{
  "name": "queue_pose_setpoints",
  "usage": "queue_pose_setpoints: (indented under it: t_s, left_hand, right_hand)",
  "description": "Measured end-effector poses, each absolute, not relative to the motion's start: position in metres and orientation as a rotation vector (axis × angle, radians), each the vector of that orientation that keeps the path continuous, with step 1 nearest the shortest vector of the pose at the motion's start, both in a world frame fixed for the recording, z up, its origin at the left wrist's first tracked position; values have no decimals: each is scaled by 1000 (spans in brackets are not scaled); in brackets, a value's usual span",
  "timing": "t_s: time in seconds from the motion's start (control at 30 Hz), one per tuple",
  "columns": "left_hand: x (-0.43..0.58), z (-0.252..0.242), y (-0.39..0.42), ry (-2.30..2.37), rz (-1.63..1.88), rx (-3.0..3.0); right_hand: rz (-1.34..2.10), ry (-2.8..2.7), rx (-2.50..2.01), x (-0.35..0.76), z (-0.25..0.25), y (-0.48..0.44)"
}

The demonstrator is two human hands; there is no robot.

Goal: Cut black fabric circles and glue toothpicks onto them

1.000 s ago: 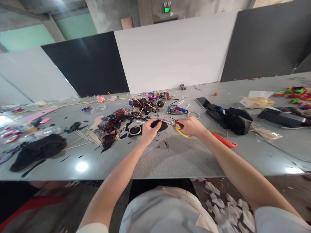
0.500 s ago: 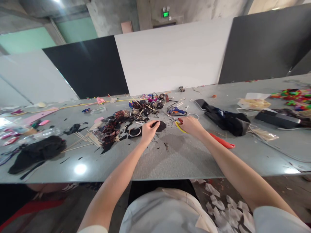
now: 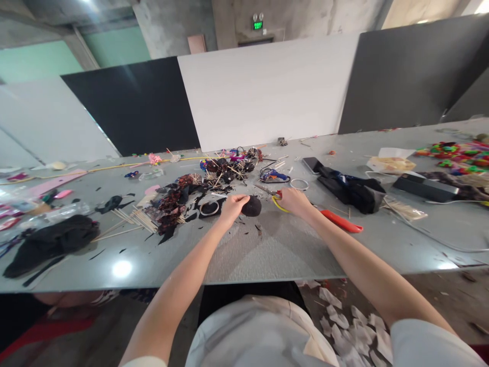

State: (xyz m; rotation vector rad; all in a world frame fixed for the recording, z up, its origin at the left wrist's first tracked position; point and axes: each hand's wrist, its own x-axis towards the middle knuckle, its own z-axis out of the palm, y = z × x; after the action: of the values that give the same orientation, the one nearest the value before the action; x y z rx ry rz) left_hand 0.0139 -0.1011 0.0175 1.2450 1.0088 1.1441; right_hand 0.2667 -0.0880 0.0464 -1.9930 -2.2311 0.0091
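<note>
My left hand point(image 3: 232, 208) pinches the edge of a round black fabric piece point(image 3: 251, 206) between thumb and fingers. To its right, my right hand point(image 3: 293, 200) is closed on scissors point(image 3: 280, 202) with yellow and red handles, the blades pointing left, just beyond the fabric and apart from it. A white ring point(image 3: 209, 207) lies left of my left hand, and another ring point(image 3: 299, 184) lies behind my right hand. A blue hot glue gun point(image 3: 275, 176) rests behind the scissors. Small black scraps point(image 3: 259, 229) are scattered below the fabric piece.
Dark stick-and-fabric clusters point(image 3: 229, 171) fill the table's point(image 3: 237, 260) back middle. Wooden sticks point(image 3: 144, 219) and black cloth point(image 3: 53, 242) lie left. On the right are a red object point(image 3: 341, 221), a black bag-like item point(image 3: 349, 188) and a power bank-like box point(image 3: 425, 187). Partition panels point(image 3: 271, 92) stand behind.
The black fabric piece has turned and now shows a rounder face below my left fingers. The scissors blades are more in view, apart from the fabric. The view has shifted slightly.
</note>
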Motion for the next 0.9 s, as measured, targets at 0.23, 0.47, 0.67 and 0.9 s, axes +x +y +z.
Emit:
queue_pose_setpoints:
  t_s: [0.23,0.47,0.67,0.9]
  left_hand:
    - [16,28,-110,1121,1082,1535]
    - [15,27,-111,1314,1175,1993]
    - [18,30,-117,1287,1066,1799]
    - [20,32,-121,1293,997,1797]
  right_hand:
    - [44,-2165,-2022,268,44,-83]
    - [-68,-1815,-1994,290,61,-78]
    - [26,-1841,-2112,303,63,-75]
    - [27,-1976,-2134,282,54,-80]
